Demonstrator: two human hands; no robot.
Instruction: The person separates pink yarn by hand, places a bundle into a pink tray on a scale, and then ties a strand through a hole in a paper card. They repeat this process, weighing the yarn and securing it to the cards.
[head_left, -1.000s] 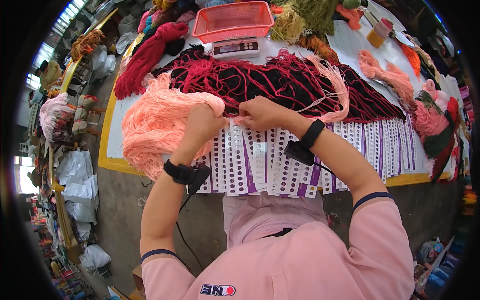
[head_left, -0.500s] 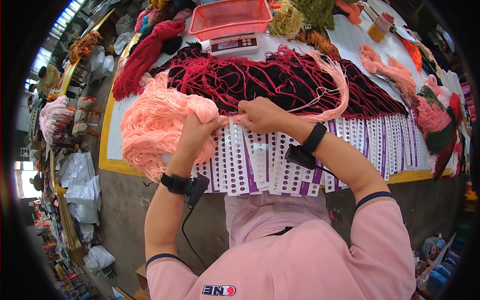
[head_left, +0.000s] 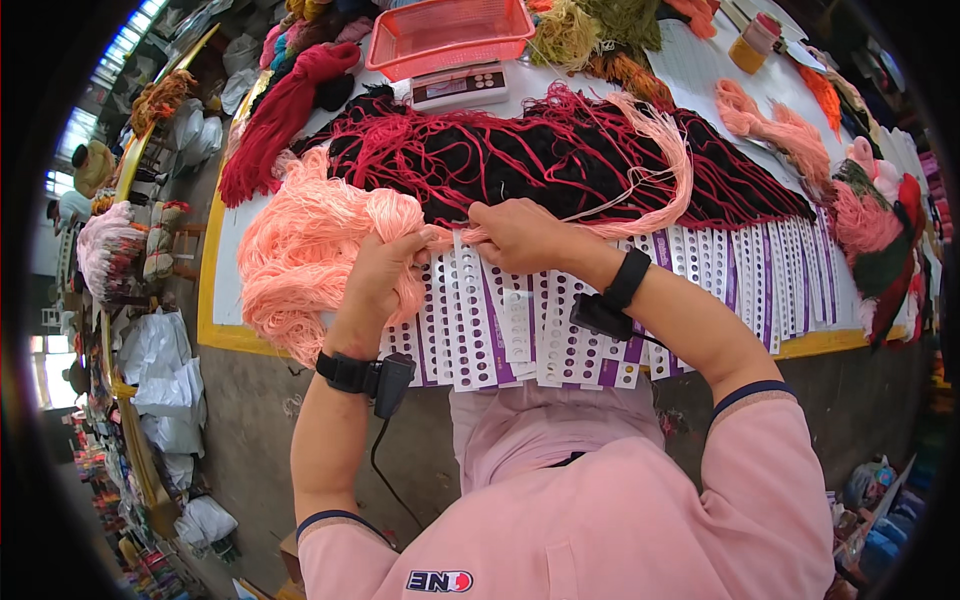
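Peach yarn [head_left: 310, 240] pinched in closed left fingers [head_left: 402, 247], right fingers [head_left: 487, 222]; purple-printed cards [head_left: 500, 345] beneath; lettered badge [head_left: 440, 581] on shirt [head_left: 640, 510].

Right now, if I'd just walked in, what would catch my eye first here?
Probably the big peach yarn bundle on the table's left, where the left hand grips it and the right hand holds peach strands beside it. Beyond the hands, a long black heap laced with crimson strands stretches sideways. Along the near edge lie white-and-purple cards with rows of round spots.
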